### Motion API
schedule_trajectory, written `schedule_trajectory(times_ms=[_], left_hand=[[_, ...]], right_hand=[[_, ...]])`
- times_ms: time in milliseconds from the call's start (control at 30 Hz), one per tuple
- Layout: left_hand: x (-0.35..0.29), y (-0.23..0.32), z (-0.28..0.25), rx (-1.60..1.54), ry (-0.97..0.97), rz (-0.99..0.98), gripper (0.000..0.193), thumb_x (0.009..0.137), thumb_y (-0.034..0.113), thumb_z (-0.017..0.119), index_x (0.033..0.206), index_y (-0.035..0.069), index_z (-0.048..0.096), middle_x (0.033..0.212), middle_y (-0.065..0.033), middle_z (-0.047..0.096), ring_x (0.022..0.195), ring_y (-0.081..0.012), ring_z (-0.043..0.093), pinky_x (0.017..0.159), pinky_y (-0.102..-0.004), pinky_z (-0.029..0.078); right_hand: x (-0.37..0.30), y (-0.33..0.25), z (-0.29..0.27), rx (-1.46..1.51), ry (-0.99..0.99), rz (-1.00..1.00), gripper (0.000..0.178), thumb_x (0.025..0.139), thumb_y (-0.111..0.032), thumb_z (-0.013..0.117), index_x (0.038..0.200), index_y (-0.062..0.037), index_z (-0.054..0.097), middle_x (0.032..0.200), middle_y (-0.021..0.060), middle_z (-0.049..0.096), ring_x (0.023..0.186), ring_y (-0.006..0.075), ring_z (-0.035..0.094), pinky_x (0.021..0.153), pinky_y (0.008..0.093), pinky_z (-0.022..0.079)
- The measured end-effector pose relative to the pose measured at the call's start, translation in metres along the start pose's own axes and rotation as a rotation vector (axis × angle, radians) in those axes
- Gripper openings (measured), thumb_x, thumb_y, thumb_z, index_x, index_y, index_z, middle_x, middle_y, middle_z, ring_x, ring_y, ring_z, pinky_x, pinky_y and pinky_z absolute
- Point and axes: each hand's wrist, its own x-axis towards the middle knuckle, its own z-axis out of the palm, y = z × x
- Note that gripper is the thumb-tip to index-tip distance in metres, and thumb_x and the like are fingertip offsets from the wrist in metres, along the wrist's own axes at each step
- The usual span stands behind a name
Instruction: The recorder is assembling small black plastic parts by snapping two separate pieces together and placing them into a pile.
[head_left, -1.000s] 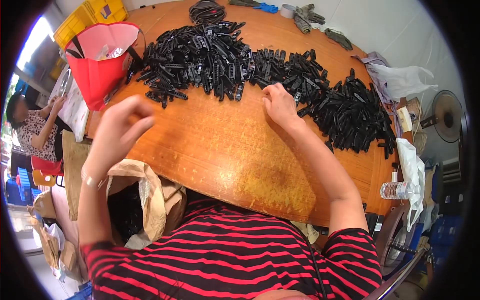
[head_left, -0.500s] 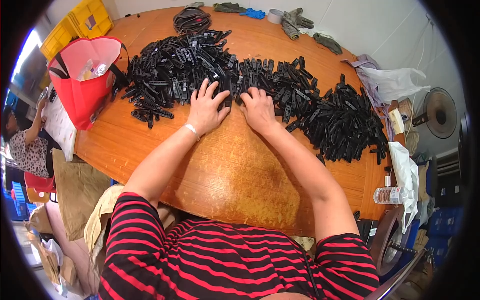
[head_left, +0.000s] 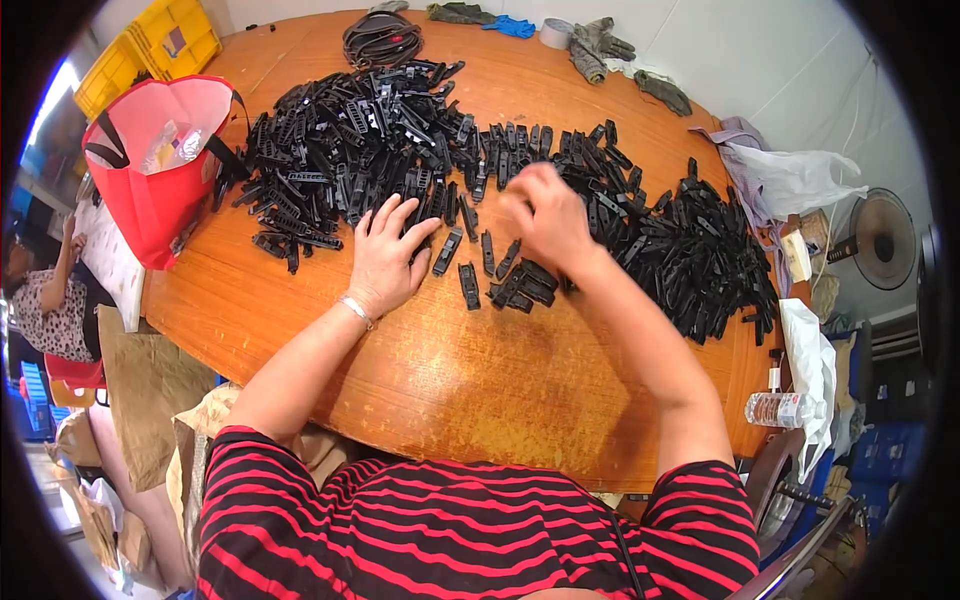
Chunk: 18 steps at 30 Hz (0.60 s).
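Slim black plastic parts with ridged sides lie in a big heap (head_left: 330,150) at the left and a second heap (head_left: 690,255) at the right. A looser band of the parts (head_left: 590,155) joins the two. My left hand (head_left: 388,255) rests palm down at the front edge of the left heap, fingers spread, its fingertips beside a few parts. Between my hands a small group of loose parts (head_left: 525,285) lies on the wood. My right hand (head_left: 550,215) is over the band's front edge, fingers bent and blurred; whether it holds a part is hidden.
The wooden table (head_left: 470,390) has a curved front edge close to my body. A red bag (head_left: 150,205) stands at the left, with yellow crates (head_left: 175,40) behind. Coiled cable (head_left: 383,40), tape (head_left: 555,33) and gloves (head_left: 600,48) lie far back. A plastic bottle (head_left: 785,409) is at the right.
My left hand has moved left and toward me. My right hand has shifted right and its fingers have blurred. Several black parts now lie nearer me, on the wood between the hands.
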Motion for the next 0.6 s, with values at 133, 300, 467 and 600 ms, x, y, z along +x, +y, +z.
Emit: schedule_trajectory(times_ms=[133, 300, 467, 600], left_hand=[[0.001, 0.001, 0.000, 0.004, -0.008, -0.008, 0.041, 0.081, 0.019, 0.064, 0.121, 0.019, 0.060, 0.135, -0.0144, 0.047, 0.133, -0.0349, 0.036, 0.107, -0.0540, 0.028], [0.003, 0.003, -0.001, -0.015, -0.008, -0.016, 0.041, 0.080, 0.019, 0.065, 0.121, 0.019, 0.060, 0.133, -0.0137, 0.049, 0.133, -0.0338, 0.037, 0.106, -0.0535, 0.028], [0.003, 0.001, -0.003, -0.022, -0.003, -0.030, 0.040, 0.080, 0.019, 0.065, 0.120, 0.019, 0.060, 0.133, -0.0133, 0.049, 0.133, -0.0334, 0.037, 0.107, -0.0537, 0.028], [0.002, -0.001, -0.002, -0.008, -0.025, -0.034, 0.041, 0.081, 0.018, 0.063, 0.122, 0.020, 0.059, 0.136, -0.0131, 0.046, 0.134, -0.0342, 0.035, 0.108, -0.0529, 0.027]], right_hand=[[0.063, 0.036, 0.029, -0.172, 0.024, 0.105, 0.029, 0.088, -0.031, 0.064, 0.106, -0.0079, 0.065, 0.115, 0.0136, 0.057, 0.110, 0.0315, 0.055, 0.090, 0.0422, 0.046], [0.095, 0.048, 0.058, -0.279, -0.110, 0.187, 0.040, 0.088, -0.037, 0.061, 0.119, -0.0112, 0.064, 0.122, 0.0137, 0.055, 0.117, 0.0335, 0.050, 0.099, 0.0469, 0.039], [0.076, 0.042, 0.053, -0.284, -0.203, 0.101, 0.036, 0.088, -0.034, 0.061, 0.113, -0.0085, 0.065, 0.121, 0.0135, 0.055, 0.115, 0.0330, 0.051, 0.097, 0.0455, 0.042], [0.039, 0.030, 0.042, -0.222, -0.155, 0.001, 0.032, 0.085, -0.029, 0.065, 0.101, -0.0014, 0.063, 0.115, 0.0155, 0.055, 0.109, 0.0343, 0.054, 0.089, 0.0446, 0.046]])
